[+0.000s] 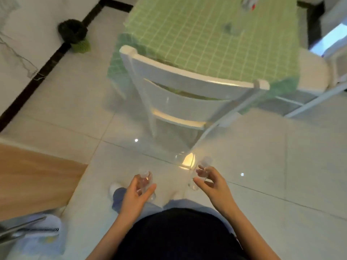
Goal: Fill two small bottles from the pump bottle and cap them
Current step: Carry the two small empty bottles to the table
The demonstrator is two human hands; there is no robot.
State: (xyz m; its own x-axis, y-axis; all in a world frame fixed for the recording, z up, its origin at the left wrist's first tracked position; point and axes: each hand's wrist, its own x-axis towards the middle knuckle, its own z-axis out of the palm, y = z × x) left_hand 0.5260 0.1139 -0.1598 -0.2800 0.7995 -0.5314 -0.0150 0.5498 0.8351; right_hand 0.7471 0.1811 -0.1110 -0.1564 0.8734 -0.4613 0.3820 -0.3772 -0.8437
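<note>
Small bottles: two, both clear, both held in the air above the tiled floor [281,156], short of the table's near edge; neither rests on anything.
Left bottle [146,180]: one, roughly upright in the left hand, neck up; blur hides whether it is capped.
Right bottle [203,170]: one, tilted in the right hand, its lower end showing below the fingers.
Left hand [138,193]: fingers and thumb curled round the left bottle's body.
Right hand [213,184]: thumb and fingertips pinching the right bottle near its middle.
Hands: two, near each other and not touching, in front of the person's dark top.
Table [206,45]: one, covered by a green checked cloth.
On the table: one small dark blurred item [228,27] near the middle, and one blurred white-and-red thing [248,2] at the far edge; what either is cannot be told.
Chairs: two, white; one chair [187,85] has its back against the table's near edge, a second chair [315,72] stands at the right edge.
Wooden surface [33,175]: one, at the left.
Dark round object [74,33]: one, on the floor by the wall, past the table's left edge.
</note>
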